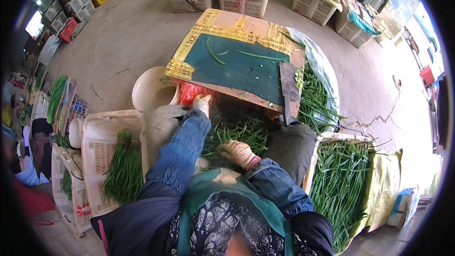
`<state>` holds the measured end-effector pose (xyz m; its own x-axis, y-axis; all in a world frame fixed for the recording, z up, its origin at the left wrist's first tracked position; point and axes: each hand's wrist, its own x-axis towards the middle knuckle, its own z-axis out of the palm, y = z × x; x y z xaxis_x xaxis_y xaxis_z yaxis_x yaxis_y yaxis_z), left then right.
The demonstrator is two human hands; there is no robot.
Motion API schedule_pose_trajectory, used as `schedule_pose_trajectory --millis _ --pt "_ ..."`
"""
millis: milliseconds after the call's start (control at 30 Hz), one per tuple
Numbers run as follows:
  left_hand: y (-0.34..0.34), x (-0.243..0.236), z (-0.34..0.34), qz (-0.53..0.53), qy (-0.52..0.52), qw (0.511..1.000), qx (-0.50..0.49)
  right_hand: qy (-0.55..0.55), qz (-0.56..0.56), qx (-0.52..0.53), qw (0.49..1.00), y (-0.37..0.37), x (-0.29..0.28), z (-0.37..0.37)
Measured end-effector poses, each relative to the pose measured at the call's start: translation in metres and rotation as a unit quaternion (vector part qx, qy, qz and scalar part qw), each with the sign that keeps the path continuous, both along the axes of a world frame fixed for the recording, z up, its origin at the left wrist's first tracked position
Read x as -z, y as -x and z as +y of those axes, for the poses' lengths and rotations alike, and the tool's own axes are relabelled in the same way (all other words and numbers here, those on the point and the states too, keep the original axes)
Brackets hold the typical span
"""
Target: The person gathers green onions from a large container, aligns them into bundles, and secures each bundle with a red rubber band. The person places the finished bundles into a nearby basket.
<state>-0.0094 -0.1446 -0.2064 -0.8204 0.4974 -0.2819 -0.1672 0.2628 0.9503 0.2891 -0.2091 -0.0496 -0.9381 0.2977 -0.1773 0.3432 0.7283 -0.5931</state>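
Observation:
My left hand, in a pale glove, reaches under the near left edge of a board-topped work table. Its fingers close on a bunch of red plastic strips hanging there. Low over my lap, my right hand, also gloved, lies with fingers stretched on loose green trimmings, holding nothing I can see. A cleaver rests at the board's right side, handle toward me. On the dark green mat lie a few loose leaves.
A white bucket stands left of the table. The left crate holds bundled long greens; the right crate is filled with loose long greens. More greens lie beside the board on plastic sheeting. Stacked crates stand at the back.

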Motion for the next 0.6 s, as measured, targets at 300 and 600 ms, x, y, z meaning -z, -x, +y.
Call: schedule_pose_trajectory --millis 300,600 --pt "-0.012 -0.076 -0.026 -0.17 -0.007 0.985 0.029 -0.025 0.001 0.009 1.0 0.0 -0.002 0.004" --pt "-0.025 -0.118 -0.059 -0.297 -0.08 0.931 0.195 -0.009 0.121 0.129 0.984 -0.002 -0.026 0.012"
